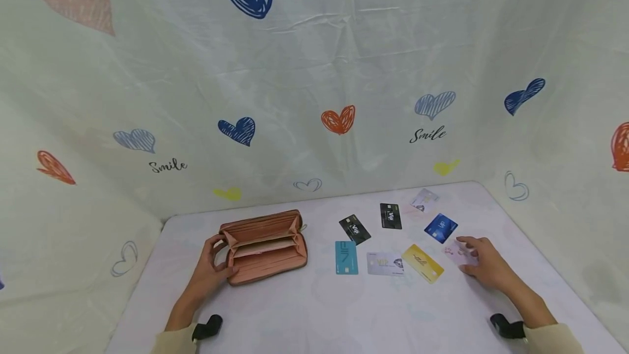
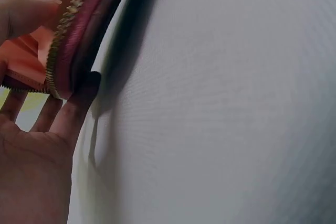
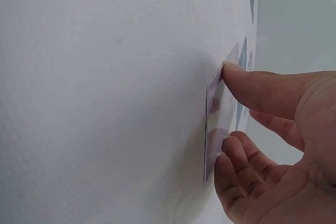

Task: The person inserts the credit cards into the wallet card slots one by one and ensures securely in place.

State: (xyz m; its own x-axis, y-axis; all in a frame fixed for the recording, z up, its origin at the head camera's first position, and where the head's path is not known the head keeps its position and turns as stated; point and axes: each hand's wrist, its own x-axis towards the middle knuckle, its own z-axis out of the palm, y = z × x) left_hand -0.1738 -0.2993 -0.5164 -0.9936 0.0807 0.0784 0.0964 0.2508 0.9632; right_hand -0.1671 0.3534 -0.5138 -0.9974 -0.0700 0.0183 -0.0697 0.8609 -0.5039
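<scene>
An orange-brown zip wallet (image 1: pixel 267 247) lies unzipped and spread on the left of the table, its inner compartments showing. My left hand (image 1: pixel 208 269) grips its left end. In the left wrist view, the thumb reaches over the wallet's zipped edge (image 2: pixel 73 19) and the fingers are beneath. At the right, my right hand (image 1: pixel 486 264) pinches a pale pink patterned card (image 1: pixel 459 253). The right wrist view has the thumb on one edge of this card (image 3: pixel 215 119) and fingertips at the other, the card slightly tilted. Beside it are a blue card (image 1: pixel 441 228) and a yellow card (image 1: pixel 423 263).
Between wallet and right hand lie two black cards (image 1: pixel 355 229) (image 1: pixel 391 216), a teal card (image 1: pixel 346 258) and a lilac card (image 1: pixel 385 264). A pale card (image 1: pixel 425 200) lies near the back edge. A heart-printed curtain (image 1: pixel 295 70) hangs behind the white table (image 1: pixel 304 321).
</scene>
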